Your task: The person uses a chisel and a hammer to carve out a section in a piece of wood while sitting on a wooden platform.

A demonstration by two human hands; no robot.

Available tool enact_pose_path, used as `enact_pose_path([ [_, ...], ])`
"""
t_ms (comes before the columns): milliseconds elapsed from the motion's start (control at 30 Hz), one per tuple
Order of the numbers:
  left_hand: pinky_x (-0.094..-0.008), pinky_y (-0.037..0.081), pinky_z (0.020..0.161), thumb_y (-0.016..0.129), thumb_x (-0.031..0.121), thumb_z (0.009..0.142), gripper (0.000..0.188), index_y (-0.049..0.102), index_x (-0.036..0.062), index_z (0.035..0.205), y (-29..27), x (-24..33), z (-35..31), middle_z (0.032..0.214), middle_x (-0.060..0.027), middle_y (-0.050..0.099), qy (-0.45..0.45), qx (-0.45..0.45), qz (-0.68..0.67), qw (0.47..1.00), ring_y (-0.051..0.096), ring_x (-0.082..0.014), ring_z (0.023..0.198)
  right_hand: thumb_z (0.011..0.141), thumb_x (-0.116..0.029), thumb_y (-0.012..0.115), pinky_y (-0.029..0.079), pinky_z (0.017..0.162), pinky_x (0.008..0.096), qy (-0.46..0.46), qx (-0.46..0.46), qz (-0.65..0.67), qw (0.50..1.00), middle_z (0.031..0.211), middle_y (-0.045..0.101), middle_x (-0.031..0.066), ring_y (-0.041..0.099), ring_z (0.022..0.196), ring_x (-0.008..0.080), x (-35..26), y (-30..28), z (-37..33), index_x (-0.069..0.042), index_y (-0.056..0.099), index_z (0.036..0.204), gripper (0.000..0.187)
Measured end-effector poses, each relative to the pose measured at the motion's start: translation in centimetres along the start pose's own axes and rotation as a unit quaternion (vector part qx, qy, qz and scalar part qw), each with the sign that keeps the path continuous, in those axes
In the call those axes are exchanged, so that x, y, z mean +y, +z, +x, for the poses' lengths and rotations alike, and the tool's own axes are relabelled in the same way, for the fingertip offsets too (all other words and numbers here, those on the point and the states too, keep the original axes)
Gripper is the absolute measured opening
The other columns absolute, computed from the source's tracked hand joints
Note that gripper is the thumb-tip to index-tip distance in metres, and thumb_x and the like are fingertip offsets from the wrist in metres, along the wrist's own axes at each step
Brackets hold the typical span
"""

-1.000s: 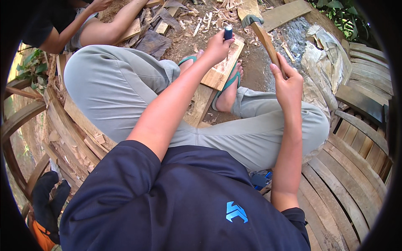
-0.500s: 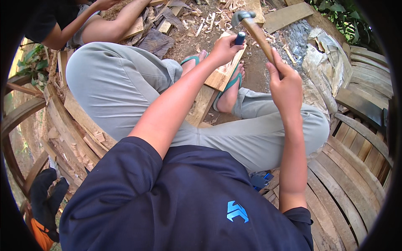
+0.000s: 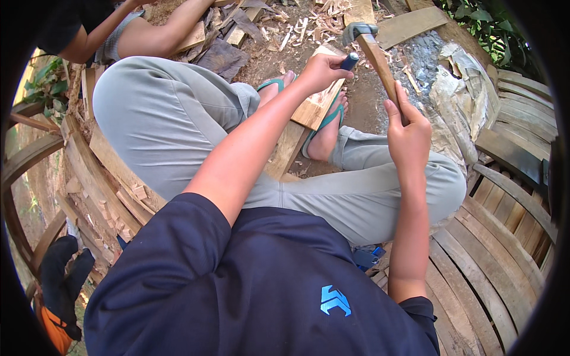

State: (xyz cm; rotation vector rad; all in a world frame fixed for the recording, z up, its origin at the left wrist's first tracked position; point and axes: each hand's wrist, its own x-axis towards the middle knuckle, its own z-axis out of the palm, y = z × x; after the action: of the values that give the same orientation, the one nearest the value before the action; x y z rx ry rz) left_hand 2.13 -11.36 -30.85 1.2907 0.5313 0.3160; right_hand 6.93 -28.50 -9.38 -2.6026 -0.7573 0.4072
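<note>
- Your left hand [image 3: 325,72] has its fingers clamped around a dark blue, cylindrical tool handle [image 3: 348,62], its exposed end pointing away and right; the other end is hidden.
- Your right hand [image 3: 409,127] wraps its fingers around a brown wooden-handled hammer [image 3: 378,64], long axis running away and leftward to its grey metal head.
- Between your feet [image 3: 321,144], a pale rectangular wooden block [image 3: 311,111] points away, slightly right.

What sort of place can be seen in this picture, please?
Probably an outdoor woodworking spot: wood shavings litter the bare ground, boards lie about, and the person's right hand holds a hammer.
</note>
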Motion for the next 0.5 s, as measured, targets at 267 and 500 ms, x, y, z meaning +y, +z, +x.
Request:
enact_pose_path([
  [267, -0.0273, 0.056, 0.088, 0.086, 0.011, 0.084, 0.048, 0.070, -0.0050, 0.126, 0.3, 0.2, 0.2, 0.112, -0.0103, 0.077, -0.004, -0.026, -0.001, 1.000, 0.071, -0.0119, 0.097, 0.096, -0.028, 0.069, 0.053, 0.075, 0.0429, -0.010, 0.007, -0.016, 1.000, 0.094, 0.073, 0.0202, 0.072, 0.085, 0.0354, 0.4, -0.5, -0.4, -0.027, 0.069, 0.135, 0.039],
  [500, -0.0258, 0.057, 0.084, 0.091, 0.021, 0.078, 0.047, 0.076, 0.0013, 0.117, 0.3, -1.7, 0.8, 0.100, -0.0082, 0.080, 0.014, -0.003, -0.044, 0.999, 0.072, -0.0091, 0.091, 0.096, -0.022, 0.072, 0.052, 0.074, 0.0353, -0.028, 0.001, 0.016, 0.999, 0.100, 0.077, 0.0177, 0.071, 0.080, 0.0174, 1.3, 0.2, 0.5, -0.017, 0.067, 0.137, 0.042],
])
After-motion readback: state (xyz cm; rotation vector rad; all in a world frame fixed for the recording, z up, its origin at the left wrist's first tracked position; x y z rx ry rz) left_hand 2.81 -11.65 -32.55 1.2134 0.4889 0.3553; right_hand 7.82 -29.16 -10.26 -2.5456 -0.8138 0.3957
